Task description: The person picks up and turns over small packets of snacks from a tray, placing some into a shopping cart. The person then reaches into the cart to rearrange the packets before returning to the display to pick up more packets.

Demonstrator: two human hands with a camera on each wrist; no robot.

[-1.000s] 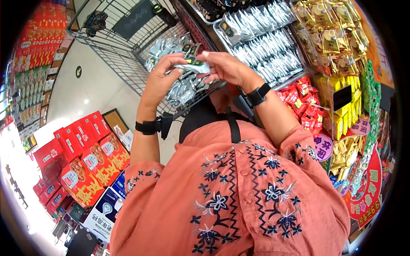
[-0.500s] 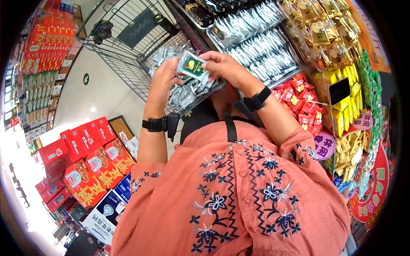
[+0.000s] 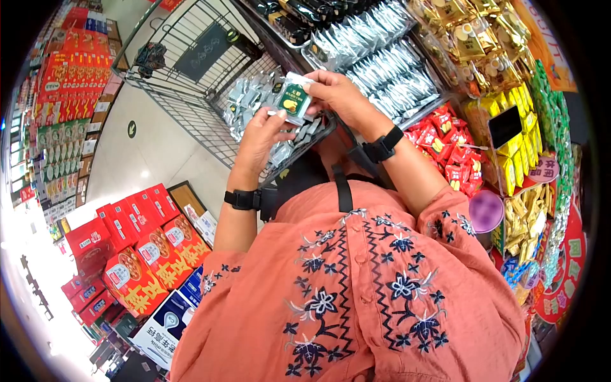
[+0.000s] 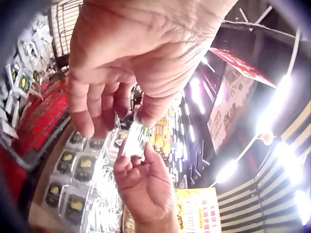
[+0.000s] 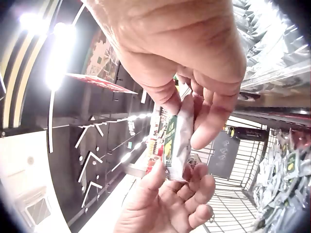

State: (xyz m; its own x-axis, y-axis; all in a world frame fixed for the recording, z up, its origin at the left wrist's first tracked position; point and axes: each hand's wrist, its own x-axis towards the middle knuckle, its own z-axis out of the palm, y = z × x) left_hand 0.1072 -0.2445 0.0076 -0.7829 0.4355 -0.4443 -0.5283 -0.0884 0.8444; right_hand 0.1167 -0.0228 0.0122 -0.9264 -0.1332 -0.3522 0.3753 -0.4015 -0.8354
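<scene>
A small silver snack packet (image 3: pixel 294 100) with a green label and a yellow picture is held up between both hands, its label facing the head camera. My left hand (image 3: pixel 262 139) pinches its lower edge between thumb and fingers. With thumb and fingertips, my right hand (image 3: pixel 340 95) grips the packet's upper right side. In the right wrist view the packet (image 5: pixel 179 145) appears nearly edge-on. Below it, a heap of similar silver packets (image 3: pixel 245 102) fills the near end of a shopping cart (image 3: pixel 181 99).
Trays of upright silver packets (image 3: pixel 394 76) stand right of the cart, beside red packets (image 3: pixel 445 143) and yellow packets (image 3: pixel 517 156). A dark phone-like panel (image 3: pixel 505 132) is fixed in front of these. Stacked red boxes (image 3: pixel 137 213) are at lower left, by pale floor (image 3: pixel 153 153).
The packet, first tilted nearly edge-on between the hands, has turned to show its green label and stands more upright. My left hand has moved down to its lower edge.
</scene>
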